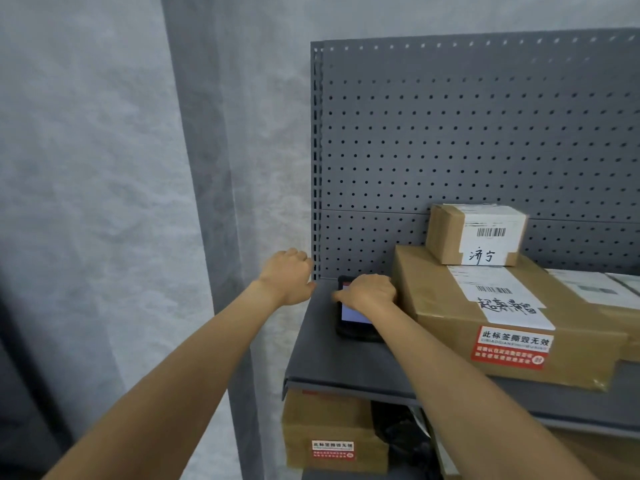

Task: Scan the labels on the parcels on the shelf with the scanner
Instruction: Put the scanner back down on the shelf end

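A black handheld scanner [353, 322] with a lit screen lies flat on the grey shelf [332, 362], left of a large cardboard parcel [450, 327] bearing a white barcode label and a red sticker. My right hand [370, 292] rests on the scanner's far end, fingers curled over it. A small cardboard parcel [474, 233] with a barcode label sits on top of the large one. My left hand [287, 275] hovers at the shelf's back left corner, fingers loosely bent, holding nothing.
A grey pegboard panel [450, 133] backs the shelf. More parcels with white labels [595, 289] lie to the right. Below the shelf stand another cardboard box [329, 431] with a red sticker and a black bag [398, 434]. A grey wall fills the left.
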The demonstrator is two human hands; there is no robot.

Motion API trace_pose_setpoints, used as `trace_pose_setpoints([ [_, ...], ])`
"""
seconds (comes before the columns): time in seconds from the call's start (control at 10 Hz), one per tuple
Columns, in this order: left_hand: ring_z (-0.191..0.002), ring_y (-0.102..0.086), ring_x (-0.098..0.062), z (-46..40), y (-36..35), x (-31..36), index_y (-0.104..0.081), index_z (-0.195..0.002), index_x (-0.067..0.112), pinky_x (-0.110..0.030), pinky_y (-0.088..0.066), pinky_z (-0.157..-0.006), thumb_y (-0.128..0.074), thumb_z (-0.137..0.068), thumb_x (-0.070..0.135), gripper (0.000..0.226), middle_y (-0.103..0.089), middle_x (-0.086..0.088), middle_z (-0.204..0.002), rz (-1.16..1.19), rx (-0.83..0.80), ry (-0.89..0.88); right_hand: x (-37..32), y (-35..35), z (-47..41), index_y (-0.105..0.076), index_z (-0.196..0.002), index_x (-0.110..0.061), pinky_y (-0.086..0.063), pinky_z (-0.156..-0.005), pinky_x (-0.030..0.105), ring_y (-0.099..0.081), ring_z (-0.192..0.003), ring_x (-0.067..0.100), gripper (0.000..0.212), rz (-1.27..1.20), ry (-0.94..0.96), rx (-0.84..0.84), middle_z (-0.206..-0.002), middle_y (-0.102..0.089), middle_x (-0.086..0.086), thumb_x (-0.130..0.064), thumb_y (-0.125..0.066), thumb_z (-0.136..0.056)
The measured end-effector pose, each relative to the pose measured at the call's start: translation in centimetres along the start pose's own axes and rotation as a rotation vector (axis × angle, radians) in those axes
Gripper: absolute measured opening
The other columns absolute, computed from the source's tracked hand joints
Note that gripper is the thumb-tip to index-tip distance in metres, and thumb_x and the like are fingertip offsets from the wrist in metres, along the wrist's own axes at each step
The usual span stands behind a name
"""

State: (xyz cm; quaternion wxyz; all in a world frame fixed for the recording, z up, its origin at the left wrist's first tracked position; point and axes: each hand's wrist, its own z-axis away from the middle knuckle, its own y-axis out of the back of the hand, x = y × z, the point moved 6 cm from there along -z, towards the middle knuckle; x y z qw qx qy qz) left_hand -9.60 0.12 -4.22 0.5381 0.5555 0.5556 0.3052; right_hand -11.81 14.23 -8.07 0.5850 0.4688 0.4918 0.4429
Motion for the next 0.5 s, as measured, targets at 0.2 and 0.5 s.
trace_pose_setpoints([
  [0.2, -0.123, -0.049, -0.03, -0.15, -0.72, 0.85, -0.052, -0.131, 0.007, -0.039, -0.04, -0.103, -0.047, -0.093, 0.036, 0.048, -0.056, -0.013, -0.132, 0.018, -0.011, -0.023, -0.18, -0.91, 0.12, -0.055, -0.131, -0.004, -0.045, -0.072, 0.031, -0.049, -0.122, 0.029, 0.071, 0.104, -0.023, 0.018, -0.135, -0.051, 0.019, -0.06, -0.043, -0.089],
  [0.5, -0.123, -0.049, -0.03, -0.17, -0.54, 1.02, -0.052, -0.13, 0.008, -0.039, -0.04, -0.103, -0.048, -0.093, 0.037, 0.048, -0.057, -0.012, -0.131, 0.052, -0.026, -0.007, -0.36, -0.38, 0.26, -0.048, -0.135, -0.006, -0.049, -0.083, 0.035, -0.048, -0.121, 0.029, 0.078, 0.028, -0.03, -0.044, -0.137, -0.042, 0.019, -0.065, -0.052, -0.084],
])
